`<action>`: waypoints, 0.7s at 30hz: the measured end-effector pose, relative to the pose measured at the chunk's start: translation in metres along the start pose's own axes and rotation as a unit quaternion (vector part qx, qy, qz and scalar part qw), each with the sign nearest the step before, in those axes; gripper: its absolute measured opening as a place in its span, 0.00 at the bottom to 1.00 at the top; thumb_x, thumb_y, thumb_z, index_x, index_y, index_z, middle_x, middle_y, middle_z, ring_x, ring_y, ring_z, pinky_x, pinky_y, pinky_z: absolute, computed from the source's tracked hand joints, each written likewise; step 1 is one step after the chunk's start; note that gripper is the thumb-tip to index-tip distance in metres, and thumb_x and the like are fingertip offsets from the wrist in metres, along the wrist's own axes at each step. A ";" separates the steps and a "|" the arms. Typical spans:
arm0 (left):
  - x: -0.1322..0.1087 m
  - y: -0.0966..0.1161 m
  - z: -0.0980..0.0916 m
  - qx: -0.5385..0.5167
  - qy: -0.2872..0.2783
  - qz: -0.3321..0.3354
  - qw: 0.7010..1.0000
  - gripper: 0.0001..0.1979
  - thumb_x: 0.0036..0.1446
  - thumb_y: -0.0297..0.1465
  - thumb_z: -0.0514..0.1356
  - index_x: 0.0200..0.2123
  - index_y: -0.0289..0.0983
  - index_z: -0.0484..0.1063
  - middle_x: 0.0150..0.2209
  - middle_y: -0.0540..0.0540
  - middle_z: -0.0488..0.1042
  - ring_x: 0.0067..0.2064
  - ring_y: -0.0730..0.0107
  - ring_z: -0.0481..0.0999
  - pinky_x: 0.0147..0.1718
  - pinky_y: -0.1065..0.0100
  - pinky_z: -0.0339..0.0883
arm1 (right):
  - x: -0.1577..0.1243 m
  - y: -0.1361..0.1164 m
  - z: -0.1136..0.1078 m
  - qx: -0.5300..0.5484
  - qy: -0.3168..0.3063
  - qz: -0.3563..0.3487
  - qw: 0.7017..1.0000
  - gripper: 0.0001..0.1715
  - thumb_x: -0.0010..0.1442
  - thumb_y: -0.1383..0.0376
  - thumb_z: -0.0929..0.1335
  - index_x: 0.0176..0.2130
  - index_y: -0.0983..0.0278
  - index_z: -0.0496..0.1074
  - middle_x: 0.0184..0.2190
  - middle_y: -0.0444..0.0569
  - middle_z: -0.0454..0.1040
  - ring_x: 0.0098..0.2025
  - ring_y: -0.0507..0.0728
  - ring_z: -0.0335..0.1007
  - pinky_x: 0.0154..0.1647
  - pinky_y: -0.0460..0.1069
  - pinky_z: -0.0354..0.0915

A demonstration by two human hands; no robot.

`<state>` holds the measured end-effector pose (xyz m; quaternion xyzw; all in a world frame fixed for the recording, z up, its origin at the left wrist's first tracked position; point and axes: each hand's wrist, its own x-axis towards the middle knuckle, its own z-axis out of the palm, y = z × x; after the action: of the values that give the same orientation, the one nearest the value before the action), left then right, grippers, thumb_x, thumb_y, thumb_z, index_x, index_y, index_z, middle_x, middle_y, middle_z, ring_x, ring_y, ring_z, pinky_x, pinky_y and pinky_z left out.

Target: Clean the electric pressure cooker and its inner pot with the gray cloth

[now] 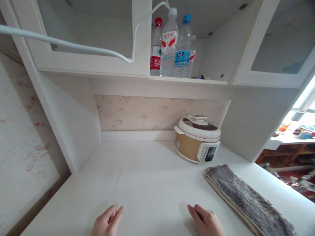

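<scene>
At the bottom edge of the head view, my left hand (107,221) is closed in a loose fist above the white countertop (145,183), thumb pointing up and away. My right hand (206,220) mirrors it to the right, its fingers curled and the thumb laid forward. Nothing shows in either fist. Nearest to my right hand is a folded grey furry cloth (248,200), which lies slantwise on the counter, apart from the hand. Beyond the cloth stands a gold and white electric cooker (198,139) with its lid on.
Several plastic bottles (169,46) stand on the open cupboard shelf (187,80) overhead. A white cable or bar (86,49) crosses the upper left in front of the cupboard door (93,65). Side panels bound the counter. At far right is a cluttered ledge (290,137) by a window.
</scene>
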<state>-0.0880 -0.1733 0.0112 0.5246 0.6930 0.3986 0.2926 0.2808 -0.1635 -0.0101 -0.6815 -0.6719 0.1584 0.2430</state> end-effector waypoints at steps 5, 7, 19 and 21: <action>-0.001 0.005 -0.001 0.007 0.007 -0.004 1.000 0.25 0.49 0.51 0.52 0.20 0.40 0.43 0.21 0.54 0.43 0.24 0.73 0.49 0.23 0.72 0.50 | -0.002 -0.002 -0.002 -0.014 0.013 -0.004 1.000 0.30 0.62 0.44 0.56 0.20 0.61 0.57 0.15 0.40 0.57 0.20 0.51 0.51 0.24 0.45 0.50; -0.001 0.005 -0.002 0.012 0.009 -0.002 1.000 0.25 0.49 0.51 0.52 0.20 0.40 0.43 0.20 0.54 0.43 0.24 0.73 0.49 0.23 0.72 0.50 | -0.005 -0.006 -0.004 -0.016 0.019 -0.006 1.000 0.29 0.62 0.45 0.56 0.20 0.61 0.59 0.15 0.41 0.59 0.19 0.51 0.53 0.23 0.45 0.50; -0.001 0.005 0.000 0.052 0.008 0.018 0.998 0.24 0.51 0.51 0.50 0.19 0.40 0.44 0.20 0.55 0.44 0.24 0.73 0.50 0.24 0.72 0.49 | -0.011 -0.015 -0.010 -0.047 0.024 -0.006 0.999 0.28 0.64 0.47 0.55 0.21 0.60 0.59 0.16 0.43 0.65 0.21 0.52 0.61 0.25 0.46 0.51; -0.001 0.005 0.000 0.050 0.009 0.020 0.999 0.23 0.51 0.50 0.50 0.19 0.40 0.44 0.20 0.55 0.44 0.24 0.73 0.51 0.24 0.72 0.49 | -0.011 -0.015 -0.009 -0.051 0.026 -0.004 0.998 0.28 0.64 0.47 0.55 0.21 0.60 0.59 0.16 0.43 0.65 0.21 0.53 0.61 0.25 0.46 0.51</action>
<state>-0.0854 -0.1736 0.0158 0.5487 0.7038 0.3744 0.2517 0.2726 -0.1761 0.0042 -0.6940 -0.6754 0.1051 0.2262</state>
